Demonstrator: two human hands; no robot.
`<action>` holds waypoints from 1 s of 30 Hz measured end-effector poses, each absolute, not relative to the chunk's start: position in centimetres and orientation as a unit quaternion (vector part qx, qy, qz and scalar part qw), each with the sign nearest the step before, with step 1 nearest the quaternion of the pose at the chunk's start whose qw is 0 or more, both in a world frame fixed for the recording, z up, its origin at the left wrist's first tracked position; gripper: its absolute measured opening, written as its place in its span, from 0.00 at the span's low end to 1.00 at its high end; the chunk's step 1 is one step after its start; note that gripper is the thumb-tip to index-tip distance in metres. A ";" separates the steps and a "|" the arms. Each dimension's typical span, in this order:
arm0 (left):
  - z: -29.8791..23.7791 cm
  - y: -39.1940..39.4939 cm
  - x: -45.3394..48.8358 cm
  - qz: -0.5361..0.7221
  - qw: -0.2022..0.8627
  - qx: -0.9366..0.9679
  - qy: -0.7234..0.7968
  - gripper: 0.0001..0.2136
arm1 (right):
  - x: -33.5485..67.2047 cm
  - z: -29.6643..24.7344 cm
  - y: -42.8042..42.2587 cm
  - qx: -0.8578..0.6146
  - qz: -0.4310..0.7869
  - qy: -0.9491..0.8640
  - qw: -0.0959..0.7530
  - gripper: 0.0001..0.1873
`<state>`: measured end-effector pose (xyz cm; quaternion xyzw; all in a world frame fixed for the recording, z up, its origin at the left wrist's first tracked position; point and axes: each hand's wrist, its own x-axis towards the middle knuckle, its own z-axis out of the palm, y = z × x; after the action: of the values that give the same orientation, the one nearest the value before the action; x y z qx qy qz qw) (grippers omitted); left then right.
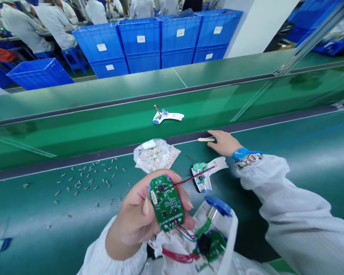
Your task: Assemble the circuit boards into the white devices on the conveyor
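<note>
My left hand [137, 214] is closed around the edges of a green circuit board [166, 202], held up with its component side facing me. Red and black wires run from the board, some down to an opened white plastic housing [231, 244]. That housing, close to my body, has a blue end cap, a metal cylinder and another green board inside. My right hand [225, 142] is stretched out over the far edge of the bench, thumb and forefinger apart around the end of a pale, slim, tweezer-like tool [205, 139]. Whether they touch it I cannot tell.
Another white housing with a green board [201, 168] lies below my right hand. A clear bag of small parts [151, 154] and several scattered metal pieces [88, 177] are left. A similar housing [169, 116] lies on the green belt [103, 130]. Blue bins [140, 46] and people stand beyond.
</note>
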<state>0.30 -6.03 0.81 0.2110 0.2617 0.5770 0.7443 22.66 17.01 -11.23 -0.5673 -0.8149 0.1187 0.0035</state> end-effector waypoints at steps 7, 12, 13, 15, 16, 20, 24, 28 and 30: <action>0.7 -5.5 0.5 0.574 0.758 0.189 0.244 0.16 | 22.7 -11.8 17.1 -0.601 0.067 -0.796 -0.036 0.26; 0.5 -5.6 0.5 0.582 0.759 0.184 0.227 0.14 | 22.5 -11.5 17.4 -0.592 0.059 -0.803 -0.039 0.24; 0.5 -5.6 0.4 0.582 0.758 0.180 0.232 0.15 | 22.4 -11.5 17.5 -0.592 0.059 -0.803 -0.040 0.24; 0.4 -5.6 0.4 0.582 0.755 0.174 0.246 0.15 | 22.4 -11.6 17.5 -0.592 0.060 -0.803 -0.040 0.23; 0.4 -5.6 0.4 0.582 0.754 0.173 0.250 0.15 | 22.5 -11.6 17.5 -0.592 0.061 -0.803 -0.040 0.23; 0.2 -5.5 0.4 0.579 0.755 0.177 0.253 0.16 | 22.6 -11.7 17.5 -0.585 0.068 -0.807 -0.044 0.18; -0.3 -5.4 0.4 0.584 0.757 0.169 0.240 0.15 | 22.7 -11.6 17.5 -0.571 0.080 -0.814 -0.062 0.14; -0.8 -5.5 0.3 0.589 0.763 0.172 0.204 0.14 | 22.7 -11.3 17.4 -0.559 0.107 -0.817 -0.090 0.08; -1.0 -5.7 0.3 0.586 0.773 0.179 0.165 0.15 | 22.6 -11.1 17.3 -0.553 0.125 -0.818 -0.099 0.06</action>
<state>0.34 -5.66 -0.95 0.1787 0.1652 0.5858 0.7731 22.58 17.27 -11.11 -0.5528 -0.8179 0.1249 -0.0990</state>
